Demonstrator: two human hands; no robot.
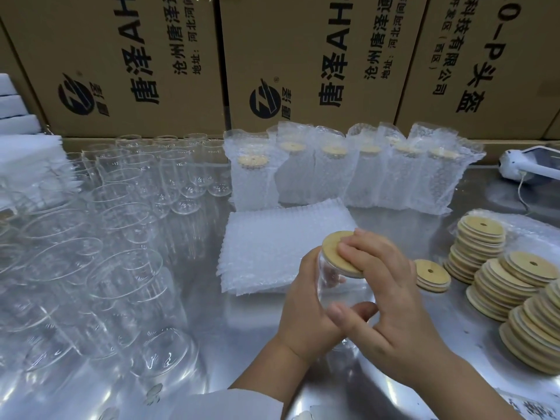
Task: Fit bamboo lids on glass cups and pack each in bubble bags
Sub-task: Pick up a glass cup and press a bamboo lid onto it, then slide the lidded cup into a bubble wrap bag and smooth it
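My left hand (306, 310) grips a clear glass cup (331, 284) around its side, tilted above the metal table. A round bamboo lid (335, 242) sits on the cup's mouth. My right hand (391, 292) lies over the lid, its fingers pressing on top and its thumb against the glass. A flat stack of empty bubble bags (272, 247) lies just behind the cup. Several packed cups in bubble bags (342, 174) stand in a row at the back. Piles of bamboo lids (509, 286) fill the right side.
Many empty glass cups (100, 237) crowd the left half of the steel table (242, 344). Cardboard boxes (272, 62) form a wall at the back. White foam sheets (27, 159) sit far left. A white handheld device (527, 163) with a cable lies at the back right.
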